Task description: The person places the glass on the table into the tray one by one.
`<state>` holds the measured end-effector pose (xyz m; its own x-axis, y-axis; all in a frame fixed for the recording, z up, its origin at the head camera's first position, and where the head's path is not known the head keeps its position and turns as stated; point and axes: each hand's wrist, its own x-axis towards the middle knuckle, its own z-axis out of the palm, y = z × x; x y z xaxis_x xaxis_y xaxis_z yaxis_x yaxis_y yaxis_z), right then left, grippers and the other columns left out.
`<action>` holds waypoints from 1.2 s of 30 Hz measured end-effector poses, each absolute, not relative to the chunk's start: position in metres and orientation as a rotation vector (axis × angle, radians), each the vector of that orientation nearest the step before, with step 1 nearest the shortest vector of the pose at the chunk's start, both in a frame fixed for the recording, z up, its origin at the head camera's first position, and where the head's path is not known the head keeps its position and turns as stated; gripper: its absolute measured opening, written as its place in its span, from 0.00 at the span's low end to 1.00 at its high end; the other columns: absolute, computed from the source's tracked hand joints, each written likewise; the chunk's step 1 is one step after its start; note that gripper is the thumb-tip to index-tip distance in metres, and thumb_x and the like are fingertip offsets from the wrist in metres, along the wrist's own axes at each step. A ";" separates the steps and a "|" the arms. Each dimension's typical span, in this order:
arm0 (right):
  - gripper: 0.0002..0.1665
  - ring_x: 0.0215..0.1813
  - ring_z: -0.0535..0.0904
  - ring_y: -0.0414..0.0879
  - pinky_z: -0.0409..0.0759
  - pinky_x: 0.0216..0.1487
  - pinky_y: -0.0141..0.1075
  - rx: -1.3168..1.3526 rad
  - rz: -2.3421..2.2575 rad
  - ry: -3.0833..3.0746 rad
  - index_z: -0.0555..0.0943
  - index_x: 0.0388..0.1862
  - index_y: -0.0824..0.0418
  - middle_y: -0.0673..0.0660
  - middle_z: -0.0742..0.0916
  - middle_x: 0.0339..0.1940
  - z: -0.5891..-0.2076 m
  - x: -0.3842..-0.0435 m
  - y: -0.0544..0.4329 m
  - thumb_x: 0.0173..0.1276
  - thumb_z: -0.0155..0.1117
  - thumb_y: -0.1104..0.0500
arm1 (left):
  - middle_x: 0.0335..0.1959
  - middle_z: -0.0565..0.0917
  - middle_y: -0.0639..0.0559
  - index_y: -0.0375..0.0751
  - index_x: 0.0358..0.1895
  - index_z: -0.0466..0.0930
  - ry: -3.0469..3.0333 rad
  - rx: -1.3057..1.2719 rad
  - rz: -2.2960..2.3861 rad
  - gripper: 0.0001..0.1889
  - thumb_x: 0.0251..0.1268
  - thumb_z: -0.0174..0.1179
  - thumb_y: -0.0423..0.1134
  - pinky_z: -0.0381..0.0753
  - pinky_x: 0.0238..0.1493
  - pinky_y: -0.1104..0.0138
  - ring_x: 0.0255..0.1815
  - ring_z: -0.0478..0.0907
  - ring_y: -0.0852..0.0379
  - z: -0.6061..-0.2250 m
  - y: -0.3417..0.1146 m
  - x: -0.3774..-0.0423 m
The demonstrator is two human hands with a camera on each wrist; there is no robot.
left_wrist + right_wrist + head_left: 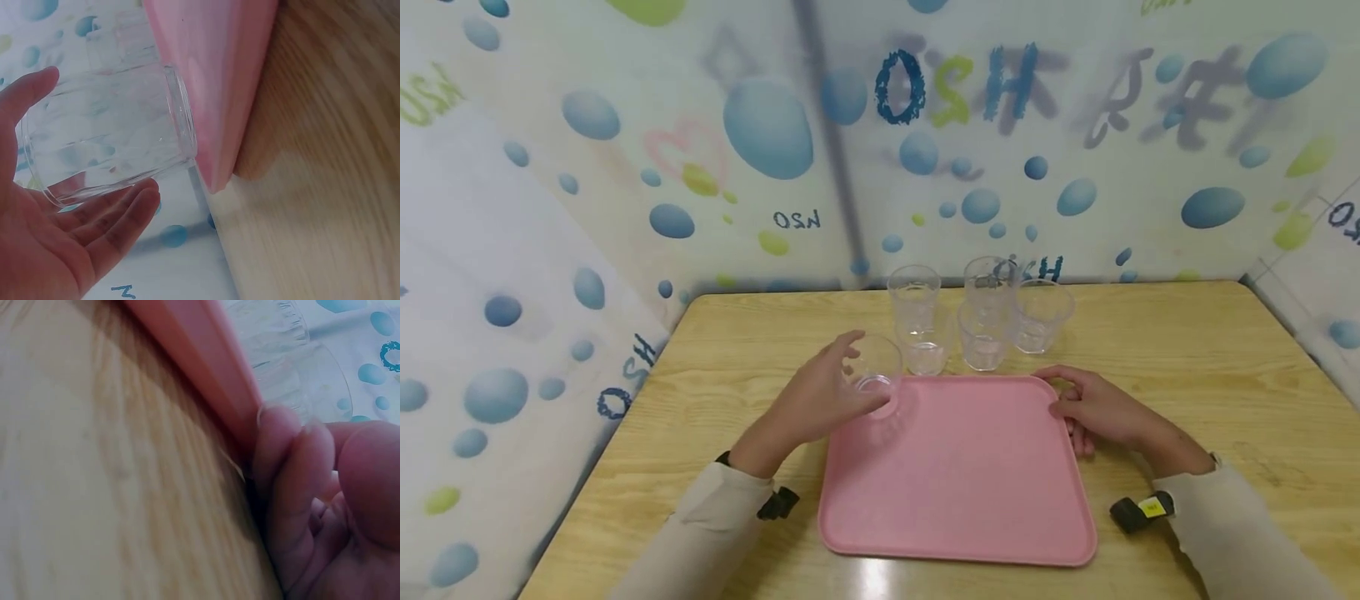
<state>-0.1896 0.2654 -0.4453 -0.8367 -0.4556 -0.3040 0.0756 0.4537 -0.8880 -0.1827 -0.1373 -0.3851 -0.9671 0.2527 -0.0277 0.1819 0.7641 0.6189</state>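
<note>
A clear drinking glass [877, 367] stands upright on the far left corner of the pink tray [958, 475]. Around this glass my left hand [820, 396] is spread, thumb on the near side and fingers on the far side. In the left wrist view the fingers [115, 228] lie nearly straight along the glass; whether they touch it is hard to tell. My right hand [1105, 408] holds the tray's far right corner, thumb at the rim and index finger along the far edge. Its other fingers [290, 481] are curled beside the tray's edge.
Several more clear glasses [983, 337] stand close together on the wooden table [760, 333], just beyond the tray's far edge. A patterned wall covering [925, 208] rises behind the table, and side walls stand left and right.
</note>
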 end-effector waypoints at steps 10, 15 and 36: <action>0.34 0.13 0.78 0.47 0.80 0.16 0.43 -0.292 -1.370 2.206 0.60 0.77 0.60 0.59 0.80 0.21 -0.446 -0.191 0.266 0.75 0.56 0.62 | 0.67 0.74 0.44 0.52 0.77 0.55 2.823 0.371 0.952 0.51 0.53 0.72 0.60 0.80 0.57 0.50 0.64 0.76 0.48 -0.386 -0.149 -0.179; 0.34 0.13 0.78 0.46 0.80 0.16 0.43 -0.278 -1.363 2.209 0.60 0.77 0.60 0.59 0.80 0.21 -0.444 -0.190 0.266 0.75 0.56 0.63 | 0.67 0.74 0.43 0.52 0.78 0.55 2.802 0.380 0.956 0.51 0.54 0.72 0.60 0.80 0.57 0.50 0.64 0.76 0.48 -0.386 -0.151 -0.180; 0.33 0.13 0.78 0.45 0.80 0.17 0.42 -0.295 -1.353 2.207 0.60 0.76 0.61 0.58 0.80 0.21 -0.444 -0.192 0.266 0.75 0.54 0.64 | 0.72 0.69 0.41 0.55 0.79 0.55 2.986 0.567 0.559 0.47 0.61 0.61 0.68 0.73 0.63 0.43 0.68 0.72 0.38 -0.353 -0.130 -0.197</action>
